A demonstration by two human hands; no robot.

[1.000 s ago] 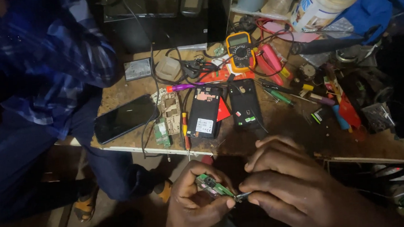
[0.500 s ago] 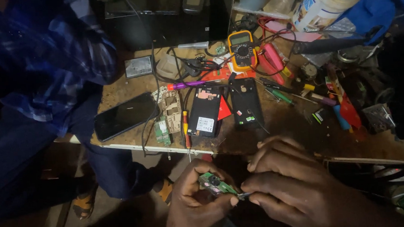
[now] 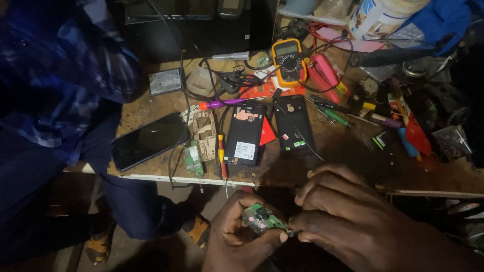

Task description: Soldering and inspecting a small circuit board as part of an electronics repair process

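My left hand (image 3: 234,243) holds a small green circuit board (image 3: 260,219) below the front edge of the wooden workbench (image 3: 343,146). My right hand (image 3: 348,219) pinches the right end of the same board with thumb and forefinger, the other fingers curled over it. Both hands are close together at the bottom middle. On the bench just above them lie two opened phone bodies (image 3: 245,134), a red-handled screwdriver (image 3: 221,154) and a bare green board (image 3: 193,157).
Another person in a blue checked shirt (image 3: 53,69) sits at the left, sandalled feet (image 3: 197,229) on the floor. A dark phone (image 3: 148,140), a yellow multimeter (image 3: 289,61), a white tub (image 3: 386,4), several screwdrivers and cables crowd the bench.
Both hands have stayed together on the small board, with only slight finger shifts. The view has drifted a little.
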